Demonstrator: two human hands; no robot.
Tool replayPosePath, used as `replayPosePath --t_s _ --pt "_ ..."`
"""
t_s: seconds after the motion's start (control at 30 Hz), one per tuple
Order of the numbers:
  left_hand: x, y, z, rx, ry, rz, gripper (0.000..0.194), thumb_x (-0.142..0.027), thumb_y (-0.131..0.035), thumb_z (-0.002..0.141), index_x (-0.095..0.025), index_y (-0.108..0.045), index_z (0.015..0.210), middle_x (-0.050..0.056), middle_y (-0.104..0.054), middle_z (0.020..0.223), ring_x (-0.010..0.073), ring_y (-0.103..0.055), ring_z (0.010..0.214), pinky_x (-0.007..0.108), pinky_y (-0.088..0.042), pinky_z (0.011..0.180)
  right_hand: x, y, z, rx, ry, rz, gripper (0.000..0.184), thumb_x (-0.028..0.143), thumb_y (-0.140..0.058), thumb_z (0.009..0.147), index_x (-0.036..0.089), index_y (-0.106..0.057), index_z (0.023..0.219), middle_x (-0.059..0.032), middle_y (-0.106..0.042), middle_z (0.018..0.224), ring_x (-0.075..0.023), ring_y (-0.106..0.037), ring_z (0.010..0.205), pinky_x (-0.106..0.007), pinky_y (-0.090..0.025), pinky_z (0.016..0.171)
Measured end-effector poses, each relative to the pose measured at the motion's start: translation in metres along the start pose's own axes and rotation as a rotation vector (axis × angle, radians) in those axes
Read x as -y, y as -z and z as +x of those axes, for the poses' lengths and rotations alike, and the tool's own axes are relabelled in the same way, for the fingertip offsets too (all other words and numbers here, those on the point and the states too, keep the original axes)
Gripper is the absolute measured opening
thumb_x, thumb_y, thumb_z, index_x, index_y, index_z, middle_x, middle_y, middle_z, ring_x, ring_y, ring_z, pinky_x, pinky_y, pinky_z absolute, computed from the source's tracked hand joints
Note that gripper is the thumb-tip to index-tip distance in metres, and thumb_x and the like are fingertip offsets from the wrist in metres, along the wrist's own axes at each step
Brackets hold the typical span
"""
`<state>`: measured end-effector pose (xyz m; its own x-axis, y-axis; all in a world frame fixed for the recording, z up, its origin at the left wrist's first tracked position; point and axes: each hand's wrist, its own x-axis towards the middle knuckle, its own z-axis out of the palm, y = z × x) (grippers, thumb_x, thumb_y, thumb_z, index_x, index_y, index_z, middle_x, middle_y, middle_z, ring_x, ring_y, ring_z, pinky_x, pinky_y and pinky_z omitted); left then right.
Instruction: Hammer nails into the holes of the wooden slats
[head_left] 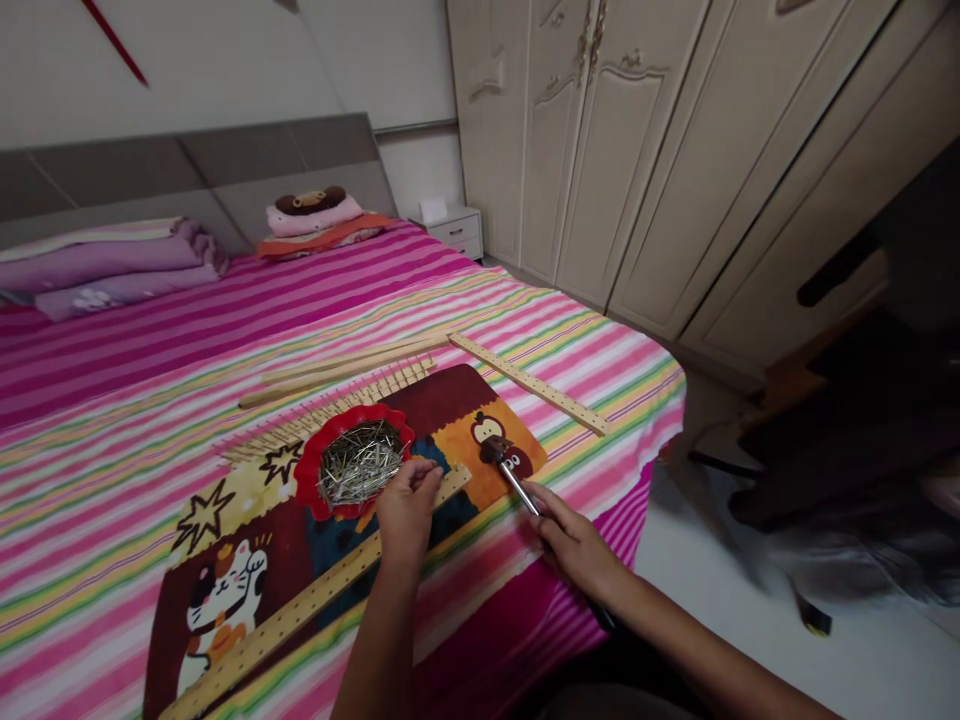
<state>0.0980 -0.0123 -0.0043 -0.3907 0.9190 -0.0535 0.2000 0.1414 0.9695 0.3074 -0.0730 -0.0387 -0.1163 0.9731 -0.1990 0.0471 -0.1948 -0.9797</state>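
On the striped pink, white, yellow and green bedcover [600, 350], a patterned mat [457, 390] with cartoon animals lies near the edge of the bed. The right hand [566, 530] grasps a hammer with a dark head and a shiny metal shaft [517, 485], its fingers wrapped around the lower part; the head is over the orange patch of the mat. The left hand [409, 500] is at the far end of a long, pale wooden strip with rows of small holes [300, 608], which lies slantwise across the mat. Its thumb and fingertips are drawn together; whether a nail is between them, I cannot tell. Just beside that hand, a red bowl with a scalloped rim [306, 490] rests on the mat, holding a heap of thin, silvery nails [364, 465]. Beyond the bowl lie pale wooden strips studded with upright nails [330, 412], and behind them long, plain wooden sticks [337, 367]. Another perforated wooden strip [525, 381] lies on the bedcover beyond the mat, angled towards the wardrobe [615, 170]
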Motion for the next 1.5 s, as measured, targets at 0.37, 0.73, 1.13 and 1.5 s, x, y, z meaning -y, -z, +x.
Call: replayPosePath --t_s 0.37,0.73,1.13,1.5 --pt "0.012 -0.002 0.001 -0.012 -0.033 0.068 0.026 -0.041 -0.066 0.061 -0.019 -0.066 0.073 0.001 -0.069 0.07 0.0156 -0.062 0.068 0.027 -0.048 0.068 0.002 0.002 -0.001 0.004 -0.02 -0.047 0.054 0.032 -0.047 0.082 0.018 -0.048 0.135 0.0043 -0.049 0.063 -0.01 -0.036 0.048 -0.023 -0.03 0.046" --pt "0.018 -0.003 -0.007 0.008 -0.239 0.326 0.023 -0.042 -0.056 0.072 -0.022 -0.067 0.077 0.001 -0.068 0.074 0.017 -0.061 0.071 0.029 -0.045 0.071 0.033 -0.001 -0.018 -0.018 -0.033 0.053 0.056 0.035 -0.05 0.084 0.02 -0.047 0.138 0.0047 -0.047 0.059 -0.0094 -0.038 0.045 -0.022 -0.03 0.043" --pt "0.022 -0.004 -0.009 0.002 -0.259 0.343 0.019 -0.037 -0.055 0.074 -0.022 -0.066 0.073 0.0 -0.064 0.065 0.0153 -0.055 0.062 0.026 -0.04 0.063 0.08 -0.015 -0.015 0.257 0.122 -0.266 0.049 0.029 -0.043 0.086 0.022 -0.053 0.134 0.0027 -0.044 0.06 -0.0132 -0.037 0.053 -0.025 -0.033 0.048" --pt "0.022 -0.009 -0.011 0.007 -0.251 0.286 0.017 -0.034 -0.056 0.075 -0.021 -0.067 0.076 0.001 -0.066 0.069 0.0151 -0.059 0.067 0.027 -0.044 0.067 0.047 -0.001 0.0 -0.043 0.135 -0.155 0.055 0.039 -0.047 0.086 0.017 -0.051 0.136 -0.0044 -0.065 0.074 -0.0192 -0.061 0.068 -0.031 -0.05 0.065"
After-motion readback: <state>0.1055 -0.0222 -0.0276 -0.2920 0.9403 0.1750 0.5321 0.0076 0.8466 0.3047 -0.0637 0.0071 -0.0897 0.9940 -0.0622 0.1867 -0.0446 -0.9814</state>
